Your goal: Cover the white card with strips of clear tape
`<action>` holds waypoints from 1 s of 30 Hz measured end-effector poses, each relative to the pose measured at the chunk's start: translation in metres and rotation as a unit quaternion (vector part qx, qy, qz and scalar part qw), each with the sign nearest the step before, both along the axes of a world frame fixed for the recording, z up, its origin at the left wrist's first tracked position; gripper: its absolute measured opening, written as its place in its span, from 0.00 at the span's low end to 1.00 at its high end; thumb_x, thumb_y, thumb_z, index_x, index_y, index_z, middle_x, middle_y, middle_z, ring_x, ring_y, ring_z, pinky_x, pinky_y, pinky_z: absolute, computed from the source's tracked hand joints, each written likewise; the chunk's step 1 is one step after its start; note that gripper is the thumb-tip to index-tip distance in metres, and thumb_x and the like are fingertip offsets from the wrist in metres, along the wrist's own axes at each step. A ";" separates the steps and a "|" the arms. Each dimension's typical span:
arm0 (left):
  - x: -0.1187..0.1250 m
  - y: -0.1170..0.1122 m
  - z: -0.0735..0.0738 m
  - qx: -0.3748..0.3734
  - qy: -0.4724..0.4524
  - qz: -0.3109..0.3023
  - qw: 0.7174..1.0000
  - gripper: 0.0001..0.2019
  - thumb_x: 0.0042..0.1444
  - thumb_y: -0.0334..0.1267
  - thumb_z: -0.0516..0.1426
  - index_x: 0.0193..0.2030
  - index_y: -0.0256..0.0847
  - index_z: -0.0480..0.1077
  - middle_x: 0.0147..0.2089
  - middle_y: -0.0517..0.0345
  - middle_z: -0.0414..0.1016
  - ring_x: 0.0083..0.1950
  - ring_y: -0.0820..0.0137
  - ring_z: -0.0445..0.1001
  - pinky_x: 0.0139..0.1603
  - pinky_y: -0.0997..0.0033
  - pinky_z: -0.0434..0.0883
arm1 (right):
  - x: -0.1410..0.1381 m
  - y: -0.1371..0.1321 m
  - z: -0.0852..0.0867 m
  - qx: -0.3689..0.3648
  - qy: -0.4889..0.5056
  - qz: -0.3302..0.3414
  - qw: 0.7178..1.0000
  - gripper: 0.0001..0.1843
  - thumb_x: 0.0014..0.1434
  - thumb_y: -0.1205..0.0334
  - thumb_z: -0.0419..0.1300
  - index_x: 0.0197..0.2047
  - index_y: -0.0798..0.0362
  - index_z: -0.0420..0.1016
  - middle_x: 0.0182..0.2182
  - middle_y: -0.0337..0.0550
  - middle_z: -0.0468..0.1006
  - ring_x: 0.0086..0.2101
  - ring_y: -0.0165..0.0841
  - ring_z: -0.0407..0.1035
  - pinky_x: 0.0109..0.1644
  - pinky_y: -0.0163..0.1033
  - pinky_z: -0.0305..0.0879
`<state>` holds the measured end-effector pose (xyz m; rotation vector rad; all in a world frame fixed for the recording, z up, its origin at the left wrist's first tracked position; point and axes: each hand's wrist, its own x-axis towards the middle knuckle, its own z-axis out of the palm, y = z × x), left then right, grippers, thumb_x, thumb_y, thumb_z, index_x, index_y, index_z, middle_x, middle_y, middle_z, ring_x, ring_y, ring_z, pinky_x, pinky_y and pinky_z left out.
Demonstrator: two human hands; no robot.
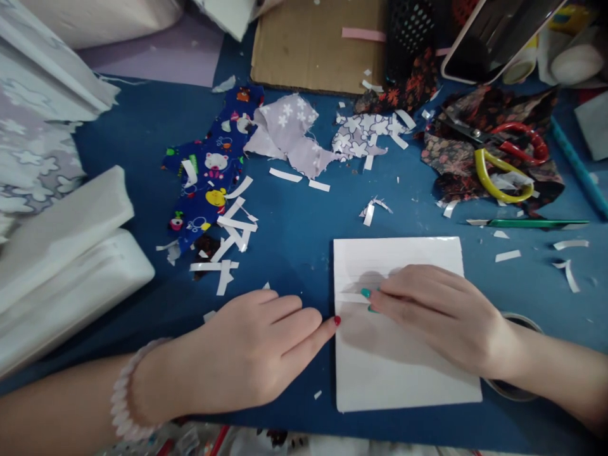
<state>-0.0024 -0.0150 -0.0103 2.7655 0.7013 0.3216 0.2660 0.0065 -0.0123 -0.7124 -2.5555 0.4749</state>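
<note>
A square white board [403,380] lies on the blue table. My right hand [437,316] rests over its upper middle, thumb and finger with green nails pinched at the end of a narrow white strip [350,297] that runs to the board's left edge. To the left of the board, my left hand [266,348] is palm down with most fingers curled under. One finger with a red nail stretches out and its tip is at the board's left edge. What the curled fingers cover is hidden. Under my right wrist, a round roll [515,389] shows in part.
White paper strips [237,223] are scattered about. Patterned fabric scraps, blue [213,164], lilac [289,136] and dark floral [451,158], lie behind. Scissors [503,152] and a green craft knife [536,223] are at right. Cardboard [313,44] and a phone [498,31] stand further back; white padding [76,278] is left.
</note>
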 end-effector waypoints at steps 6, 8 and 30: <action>0.000 0.000 0.001 0.007 -0.005 0.004 1.000 0.17 0.69 0.26 0.43 0.49 0.37 0.72 0.37 0.59 0.77 0.33 0.69 0.69 0.30 0.65 0.59 | 0.001 -0.001 -0.002 0.003 0.001 0.004 1.000 0.10 0.69 0.70 0.50 0.45 0.59 0.71 0.37 0.46 0.77 0.37 0.33 0.70 0.42 0.39 0.69; 0.000 0.000 0.002 0.004 -0.005 0.006 1.000 0.17 0.69 0.26 0.43 0.48 0.37 0.72 0.39 0.59 0.77 0.34 0.69 0.70 0.31 0.65 0.59 | 0.001 -0.001 -0.002 0.003 0.002 0.005 1.000 0.10 0.69 0.71 0.49 0.45 0.59 0.72 0.37 0.46 0.77 0.37 0.33 0.70 0.42 0.38 0.69; -0.004 -0.002 0.002 0.007 0.007 0.001 1.000 0.16 0.68 0.27 0.47 0.50 0.39 0.75 0.50 0.53 0.78 0.40 0.68 0.73 0.38 0.67 0.64 | -0.002 0.000 0.003 0.011 -0.007 0.009 1.000 0.10 0.68 0.72 0.49 0.43 0.60 0.72 0.36 0.48 0.77 0.36 0.33 0.70 0.41 0.39 0.70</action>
